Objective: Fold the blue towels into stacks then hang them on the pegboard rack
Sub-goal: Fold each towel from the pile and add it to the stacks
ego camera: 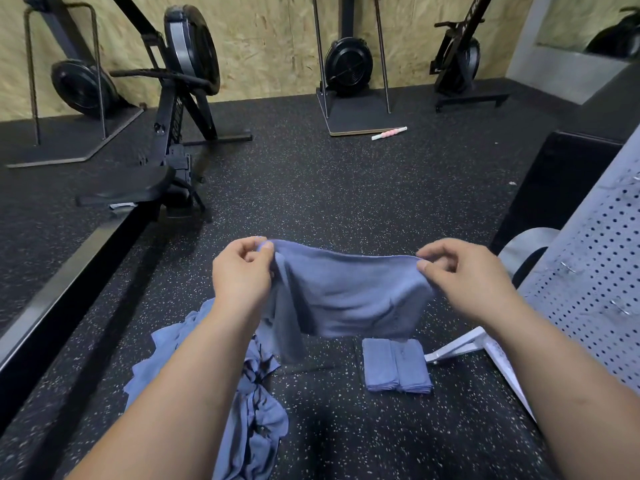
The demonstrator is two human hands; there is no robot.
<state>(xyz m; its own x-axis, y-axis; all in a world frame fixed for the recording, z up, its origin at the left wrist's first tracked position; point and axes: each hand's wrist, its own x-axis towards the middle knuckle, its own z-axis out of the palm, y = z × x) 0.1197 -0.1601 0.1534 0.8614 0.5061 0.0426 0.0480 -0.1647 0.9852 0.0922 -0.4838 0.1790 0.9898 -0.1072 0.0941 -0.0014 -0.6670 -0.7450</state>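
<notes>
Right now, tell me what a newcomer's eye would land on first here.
First, the blue towel stretched in mid-air at centre, its top corners pinched by the left-hand grip and the right-hand grip. Next, the folded stack on the floor just below it to the right, and the crumpled heap of towels lower left. The perforated pegboard rack fills the right edge.

Pegboard rack [588, 271], 3 o'clock: cut off by right edge. Loose towel pile [256, 427], 7 o'clock: partly hidden beneath left forearm [180, 393], cut by bottom edge.
</notes>
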